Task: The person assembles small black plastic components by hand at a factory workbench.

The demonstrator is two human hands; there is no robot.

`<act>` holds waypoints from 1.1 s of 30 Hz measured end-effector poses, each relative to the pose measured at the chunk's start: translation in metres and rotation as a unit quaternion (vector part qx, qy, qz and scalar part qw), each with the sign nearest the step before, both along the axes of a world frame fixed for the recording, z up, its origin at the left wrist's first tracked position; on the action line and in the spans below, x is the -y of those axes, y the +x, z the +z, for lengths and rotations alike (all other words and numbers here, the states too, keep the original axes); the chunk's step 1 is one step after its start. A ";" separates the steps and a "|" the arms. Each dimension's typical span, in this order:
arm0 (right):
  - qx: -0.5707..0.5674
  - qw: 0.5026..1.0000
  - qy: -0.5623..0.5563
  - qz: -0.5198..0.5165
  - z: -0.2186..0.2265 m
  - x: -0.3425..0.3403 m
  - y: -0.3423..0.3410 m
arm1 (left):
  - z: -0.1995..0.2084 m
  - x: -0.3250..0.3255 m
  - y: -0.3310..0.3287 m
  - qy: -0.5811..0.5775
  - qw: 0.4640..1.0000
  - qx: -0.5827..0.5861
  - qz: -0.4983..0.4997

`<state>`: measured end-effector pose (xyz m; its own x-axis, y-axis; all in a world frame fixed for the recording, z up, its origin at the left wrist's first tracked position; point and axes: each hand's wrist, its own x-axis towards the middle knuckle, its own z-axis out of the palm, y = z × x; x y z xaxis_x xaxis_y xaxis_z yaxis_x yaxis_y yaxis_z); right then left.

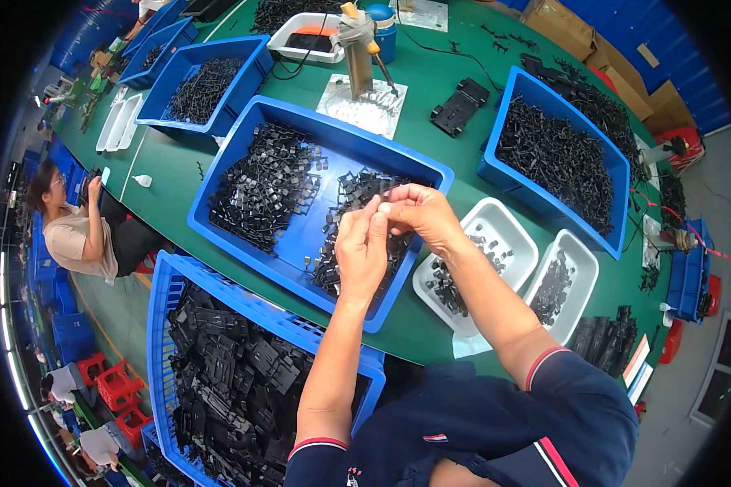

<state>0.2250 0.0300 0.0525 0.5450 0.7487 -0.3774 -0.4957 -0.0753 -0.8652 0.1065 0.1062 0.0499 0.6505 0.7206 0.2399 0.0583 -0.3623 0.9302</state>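
Observation:
My left hand (pixel 361 247) and my right hand (pixel 418 215) meet above the large blue tray (pixel 244 134) on the green table. Between their fingertips they pinch a small black plastic part (pixel 386 191). The tray below holds many small black parts, stacked in rows on its left side and heaped loosely under my hands. My forearms come up from the lower edge, out of dark blue sleeves with red and white cuffs.
A blue crate (pixel 161 325) full of flat black parts stands near me on the left. Two white trays (pixel 518 235) with small black pieces lie to the right. Another blue bin (pixel 617 174) sits at the far right. A person sits at the left edge.

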 end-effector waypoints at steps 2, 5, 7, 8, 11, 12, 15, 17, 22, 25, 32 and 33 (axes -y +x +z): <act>0.000 1.000 -0.009 0.010 0.003 -0.001 0.002 | 0.000 0.001 0.001 -0.024 1.000 0.003 -0.004; 0.016 0.999 -0.025 0.038 0.000 -0.003 0.008 | -0.007 -0.001 0.000 -0.067 0.998 0.016 -0.010; 0.030 0.997 -0.034 0.060 0.000 -0.006 0.009 | -0.013 -0.004 -0.002 -0.088 0.996 0.025 -0.009; 0.054 0.995 -0.044 0.074 0.006 -0.008 0.009 | -0.016 -0.005 -0.003 -0.128 0.991 0.032 -0.012; 0.084 0.991 -0.052 0.086 0.004 -0.010 0.010 | -0.018 -0.006 -0.004 -0.235 0.970 0.065 -0.023; 0.090 0.991 -0.047 0.083 0.003 -0.010 0.011 | -0.018 -0.006 -0.004 -0.298 0.950 0.090 -0.032; 0.030 0.994 -0.025 0.101 0.006 -0.013 0.010 | -0.027 -0.011 -0.010 -0.296 0.950 0.103 -0.019; 0.016 0.994 -0.026 0.106 0.004 -0.012 0.012 | -0.022 -0.011 -0.009 -0.224 0.972 0.077 -0.004; 0.015 0.992 -0.029 0.122 -0.002 -0.010 0.016 | -0.020 -0.011 -0.009 -0.119 0.992 0.049 -0.009; 0.038 0.994 -0.028 0.100 -0.002 -0.009 0.015 | -0.018 -0.007 -0.009 -0.163 0.986 0.036 -0.004; 0.049 0.993 -0.062 0.084 -0.012 -0.009 0.017 | -0.016 -0.002 -0.006 -0.236 0.971 0.008 -0.030; 0.063 0.991 -0.081 0.082 -0.014 -0.010 0.020 | -0.020 -0.002 -0.007 -0.211 0.977 -0.003 -0.019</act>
